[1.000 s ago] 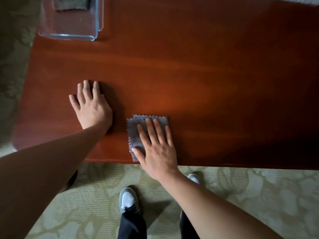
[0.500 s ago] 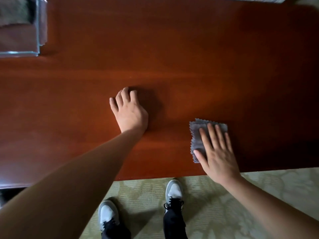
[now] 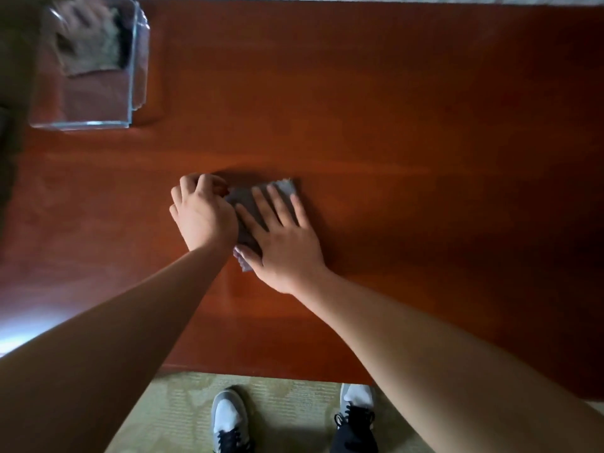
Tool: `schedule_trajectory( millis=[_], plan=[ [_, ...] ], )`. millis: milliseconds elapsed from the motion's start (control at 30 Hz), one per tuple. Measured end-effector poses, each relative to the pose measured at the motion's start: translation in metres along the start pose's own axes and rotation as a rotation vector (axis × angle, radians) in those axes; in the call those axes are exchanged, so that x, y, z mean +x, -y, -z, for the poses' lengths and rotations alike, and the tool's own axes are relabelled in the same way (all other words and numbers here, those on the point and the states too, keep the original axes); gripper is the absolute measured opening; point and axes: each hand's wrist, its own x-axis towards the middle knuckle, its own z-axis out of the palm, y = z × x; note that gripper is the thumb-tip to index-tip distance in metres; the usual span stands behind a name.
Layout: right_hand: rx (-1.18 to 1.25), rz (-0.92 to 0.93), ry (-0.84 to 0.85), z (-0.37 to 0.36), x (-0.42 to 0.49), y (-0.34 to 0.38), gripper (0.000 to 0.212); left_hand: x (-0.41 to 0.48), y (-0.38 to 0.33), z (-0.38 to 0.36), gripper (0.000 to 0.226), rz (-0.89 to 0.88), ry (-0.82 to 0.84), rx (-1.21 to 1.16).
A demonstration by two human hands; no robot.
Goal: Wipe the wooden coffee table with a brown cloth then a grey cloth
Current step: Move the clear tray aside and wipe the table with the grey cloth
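right hand (image 3: 283, 237): lay flat on the grey cloth (image 3: 253, 204), palm down, fingers spread and straight, pressing it to the table; nothing gripped.
left hand (image 3: 203, 214): just beside the right hand, at the cloth's left edge; fingers curled in. Appeared to pinch the cloth's edge, but the contact was hidden behind the knuckles, so can't tell for sure.
grey cloth: mid-table, slightly left of centre, mostly covered by the right hand; top right corner and a zigzag-cut lower corner stuck out.
wooden coffee table (image 3: 425, 142): reddish-brown glossy top, filled most of the view; near edge ran above the shoes.
glass container (image 3: 130, 80): clear, sat on the table's far left corner, well apart from the hands.
brown cloth (image 3: 88, 44): inside the glass container, bunched toward its far end; blurred.
floor: pale green patterned carpet (image 3: 294, 413) below the near edge; two grey-and-white shoes (image 3: 228, 420) with black laces on it.
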Motion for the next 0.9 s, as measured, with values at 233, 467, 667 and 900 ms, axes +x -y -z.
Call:
schedule_trajectory(
  millis=[233, 467, 667, 900],
  plan=[
    [-0.011, -0.070, -0.080, 0.014, 0.024, -0.086, 0.073, -0.001, -0.039, -0.039, 0.040, -0.106, -0.021, 0.099],
    [-0.072, -0.386, -0.112, 0.040, -0.047, -0.256, 0.074, -0.027, -0.137, -0.105, 0.053, -0.203, 0.069, 0.164],
    [-0.115, -0.567, -0.052, 0.050, -0.105, -0.321, 0.078, -0.034, -0.172, -0.127, 0.065, -0.233, 0.064, 0.282],
    [-0.087, -0.525, -0.050, 0.050, -0.071, -0.298, 0.072, -0.034, -0.173, -0.127, 0.060, -0.238, 0.053, 0.311]
  ],
)
